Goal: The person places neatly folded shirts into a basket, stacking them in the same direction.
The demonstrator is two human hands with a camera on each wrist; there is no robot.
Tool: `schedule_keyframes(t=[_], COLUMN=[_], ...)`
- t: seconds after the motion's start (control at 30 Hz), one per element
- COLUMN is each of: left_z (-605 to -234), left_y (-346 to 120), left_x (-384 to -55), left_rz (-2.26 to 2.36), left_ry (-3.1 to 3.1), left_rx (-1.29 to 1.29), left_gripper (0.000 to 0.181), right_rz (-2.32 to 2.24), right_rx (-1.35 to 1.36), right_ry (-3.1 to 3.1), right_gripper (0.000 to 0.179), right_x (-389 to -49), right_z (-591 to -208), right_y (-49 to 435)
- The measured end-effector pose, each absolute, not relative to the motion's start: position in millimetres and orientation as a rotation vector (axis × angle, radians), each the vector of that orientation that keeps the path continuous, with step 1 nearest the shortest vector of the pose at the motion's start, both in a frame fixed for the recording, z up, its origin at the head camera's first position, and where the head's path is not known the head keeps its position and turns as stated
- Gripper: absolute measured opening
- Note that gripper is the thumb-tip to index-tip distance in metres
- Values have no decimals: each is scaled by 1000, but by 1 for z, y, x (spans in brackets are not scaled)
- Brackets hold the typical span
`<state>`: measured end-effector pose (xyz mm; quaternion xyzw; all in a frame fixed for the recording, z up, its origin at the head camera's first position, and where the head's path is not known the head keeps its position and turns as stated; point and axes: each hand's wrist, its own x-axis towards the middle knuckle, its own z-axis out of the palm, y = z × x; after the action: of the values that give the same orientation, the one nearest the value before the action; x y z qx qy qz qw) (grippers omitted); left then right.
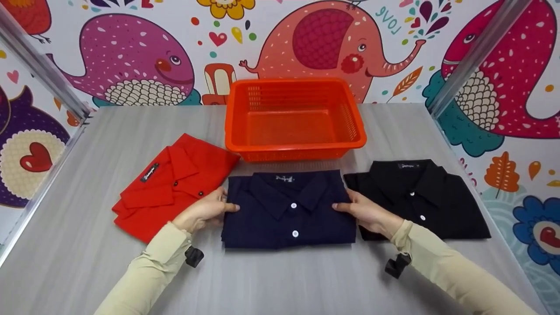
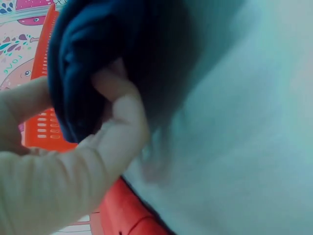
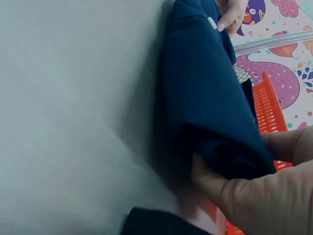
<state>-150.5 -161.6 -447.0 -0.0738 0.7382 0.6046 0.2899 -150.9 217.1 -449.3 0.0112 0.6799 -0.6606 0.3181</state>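
A folded navy blue shirt (image 1: 288, 218) with two white buttons lies collar-side up in the middle, its collar toward the basket. My left hand (image 1: 209, 208) grips its left edge, thumb on top and fingers underneath. At the opposite edge my right hand (image 1: 367, 212) grips it the same way. In the left wrist view, fingers of the left hand (image 2: 115, 132) curl under the layered navy cloth (image 2: 83, 63). The right wrist view has the right hand (image 3: 259, 191) pinching the shirt's end (image 3: 215, 107), with a shadow on the table beneath it.
Behind the navy shirt stands an orange plastic basket (image 1: 297, 151) with nothing in it. To the left lies a folded red shirt (image 1: 162, 192), tilted, near the basket's corner. A folded black shirt (image 1: 437, 201) lies on the right. Patterned panels (image 1: 144, 57) border the grey table (image 1: 271, 280).
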Motion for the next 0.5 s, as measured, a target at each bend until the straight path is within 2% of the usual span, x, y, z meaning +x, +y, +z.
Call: schedule_keyframes(t=[0.1,0.23,0.3,0.5], left_z=[-449,-443,-436,-415], left_y=[-160,-157,-156,-152], left_x=[-148,-141,-138,-134], left_rz=[1635,1584,1538,1526], left_ry=[1947,1988,2039,2160], left_rx=[-144,-64,-12,173], left_gripper=[43,77,86,82], right_rz=[-1740,-1734,-1735,-1770], right_rx=[2,-14,-43,-206], right_ry=[1798,1819,1830,1880], right_gripper=[75,78,79,79], right_x=[-151,-151,-152,-153], right_z=[-452,-451,-449,-439], right_y=[223,229,232,239])
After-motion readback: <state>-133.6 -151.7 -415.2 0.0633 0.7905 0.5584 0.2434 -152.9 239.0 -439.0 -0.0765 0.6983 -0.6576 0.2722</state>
